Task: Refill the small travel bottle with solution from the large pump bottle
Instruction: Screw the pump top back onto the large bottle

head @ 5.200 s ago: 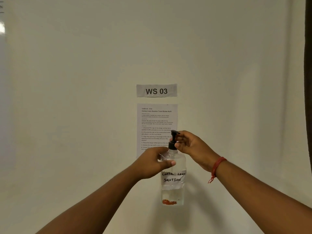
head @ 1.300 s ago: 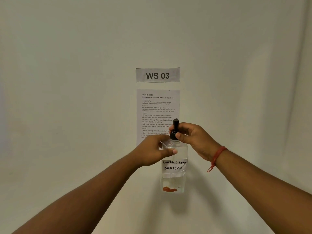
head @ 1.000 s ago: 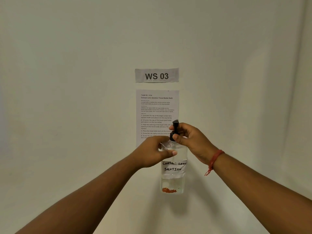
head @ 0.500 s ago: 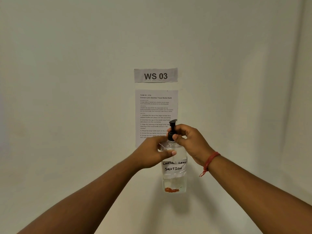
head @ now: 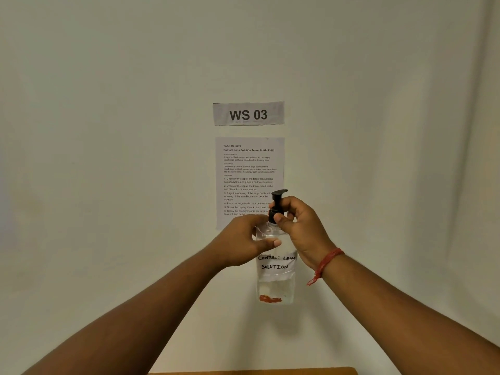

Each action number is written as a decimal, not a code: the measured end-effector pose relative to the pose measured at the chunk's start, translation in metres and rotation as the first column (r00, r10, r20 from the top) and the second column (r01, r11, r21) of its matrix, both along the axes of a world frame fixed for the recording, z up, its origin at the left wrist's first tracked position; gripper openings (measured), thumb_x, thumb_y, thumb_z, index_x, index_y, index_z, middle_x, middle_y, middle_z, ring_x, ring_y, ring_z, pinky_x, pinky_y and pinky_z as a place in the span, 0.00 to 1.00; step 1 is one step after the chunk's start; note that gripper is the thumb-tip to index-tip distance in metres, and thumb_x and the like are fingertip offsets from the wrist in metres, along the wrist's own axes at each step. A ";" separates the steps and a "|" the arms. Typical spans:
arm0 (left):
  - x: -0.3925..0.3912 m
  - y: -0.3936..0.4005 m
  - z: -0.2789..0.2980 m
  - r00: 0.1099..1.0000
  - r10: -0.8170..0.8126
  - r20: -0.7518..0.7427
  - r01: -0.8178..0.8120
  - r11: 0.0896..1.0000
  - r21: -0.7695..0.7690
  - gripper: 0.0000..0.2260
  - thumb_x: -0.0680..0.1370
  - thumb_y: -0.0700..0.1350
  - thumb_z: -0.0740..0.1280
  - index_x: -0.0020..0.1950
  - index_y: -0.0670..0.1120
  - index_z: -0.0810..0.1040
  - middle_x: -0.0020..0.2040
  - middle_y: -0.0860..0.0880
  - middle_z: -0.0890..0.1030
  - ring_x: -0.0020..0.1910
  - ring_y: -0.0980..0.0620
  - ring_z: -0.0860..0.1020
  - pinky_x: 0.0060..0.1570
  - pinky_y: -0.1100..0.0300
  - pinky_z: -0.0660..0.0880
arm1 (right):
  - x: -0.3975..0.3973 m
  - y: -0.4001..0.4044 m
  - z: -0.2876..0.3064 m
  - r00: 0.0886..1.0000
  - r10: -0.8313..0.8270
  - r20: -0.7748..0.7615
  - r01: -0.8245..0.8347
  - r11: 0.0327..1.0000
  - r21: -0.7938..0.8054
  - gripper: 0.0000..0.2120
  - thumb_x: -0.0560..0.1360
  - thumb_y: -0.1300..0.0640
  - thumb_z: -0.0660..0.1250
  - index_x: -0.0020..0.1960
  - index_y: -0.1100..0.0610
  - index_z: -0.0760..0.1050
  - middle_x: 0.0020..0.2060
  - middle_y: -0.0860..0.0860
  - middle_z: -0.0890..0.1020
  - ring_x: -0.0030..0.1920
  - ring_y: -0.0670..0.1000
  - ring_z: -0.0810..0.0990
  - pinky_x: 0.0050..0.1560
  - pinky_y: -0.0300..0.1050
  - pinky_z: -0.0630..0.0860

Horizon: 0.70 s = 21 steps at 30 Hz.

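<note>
Pump bottle [head: 275,269] held upright in mid-air before the wall, long axis vertical. Left hand [head: 244,243] grips its shoulder; right hand [head: 299,228] pinches the black pump collar [head: 276,213] directly above, placed to unscrew about that axis. Travel bottle not in view.

I can see only a thin strip of a brown table [head: 251,371] at the very bottom of my view, near the middle. It looks flat and orange-brown, like wood. The white cloth wall [head: 108,185] rises right behind it. The rest of the table is out of my view.
</note>
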<state>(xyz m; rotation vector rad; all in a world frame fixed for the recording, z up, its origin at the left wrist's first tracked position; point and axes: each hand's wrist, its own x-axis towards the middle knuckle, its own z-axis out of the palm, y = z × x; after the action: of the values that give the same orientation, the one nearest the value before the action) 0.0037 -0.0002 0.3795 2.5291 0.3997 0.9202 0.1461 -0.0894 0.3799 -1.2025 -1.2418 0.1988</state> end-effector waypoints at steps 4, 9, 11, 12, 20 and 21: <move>-0.001 0.001 0.001 1.000 0.007 -0.001 -0.007 1.000 -0.013 0.16 0.77 0.53 0.73 0.62 0.49 0.80 0.55 0.53 0.83 0.53 0.55 0.80 0.57 0.57 0.78 | 0.000 -0.001 0.001 1.000 0.013 -0.006 -0.013 1.000 -0.004 0.12 0.78 0.63 0.66 0.54 0.47 0.80 0.49 0.45 0.84 0.53 0.55 0.80 0.60 0.56 0.78; -0.001 0.008 0.000 0.999 0.018 -0.029 -0.018 1.000 -0.025 0.17 0.76 0.54 0.73 0.63 0.48 0.80 0.56 0.52 0.83 0.54 0.54 0.80 0.58 0.55 0.78 | 0.003 -0.001 -0.001 0.999 0.034 0.004 -0.034 0.999 -0.023 0.11 0.78 0.61 0.67 0.58 0.50 0.79 0.53 0.46 0.84 0.57 0.50 0.81 0.62 0.53 0.77; 0.000 0.011 -0.005 0.998 0.024 -0.051 -0.025 0.999 -0.035 0.19 0.76 0.55 0.73 0.64 0.49 0.79 0.57 0.53 0.83 0.55 0.54 0.80 0.59 0.55 0.78 | 0.005 -0.001 -0.006 0.999 0.043 0.011 -0.043 0.998 -0.036 0.11 0.79 0.61 0.67 0.59 0.51 0.79 0.53 0.46 0.84 0.57 0.47 0.81 0.63 0.51 0.77; 0.001 0.011 -0.008 0.998 0.026 -0.061 -0.029 0.999 -0.040 0.20 0.76 0.55 0.73 0.65 0.49 0.79 0.58 0.52 0.83 0.56 0.54 0.80 0.58 0.56 0.78 | 0.005 -0.001 -0.009 0.999 0.049 0.013 -0.048 0.998 -0.043 0.12 0.79 0.61 0.67 0.60 0.51 0.79 0.54 0.46 0.84 0.57 0.46 0.81 0.63 0.50 0.77; 0.003 0.008 -0.065 0.994 0.026 -0.107 -0.043 0.986 -0.160 0.20 0.77 0.49 0.74 0.68 0.50 0.77 0.60 0.54 0.81 0.57 0.56 0.78 0.57 0.66 0.74 | 0.013 -0.003 -0.075 0.998 0.063 -0.016 -0.065 0.978 -0.197 0.15 0.78 0.52 0.67 0.65 0.47 0.73 0.61 0.42 0.79 0.63 0.41 0.75 0.59 0.34 0.71; 0.003 0.009 -0.077 0.992 0.031 -0.119 -0.052 0.983 -0.177 0.21 0.77 0.49 0.74 0.69 0.50 0.77 0.61 0.53 0.81 0.57 0.55 0.78 0.59 0.62 0.74 | 0.015 -0.004 -0.089 0.998 0.054 -0.009 -0.055 0.972 -0.229 0.16 0.78 0.50 0.66 0.65 0.47 0.72 0.62 0.41 0.78 0.64 0.41 0.75 0.58 0.33 0.70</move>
<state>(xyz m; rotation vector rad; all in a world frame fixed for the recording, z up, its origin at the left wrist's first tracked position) 0.0067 0.0088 0.3027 2.4223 0.5483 0.7188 0.1610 -0.0931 0.2909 -1.3661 -1.2754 0.3936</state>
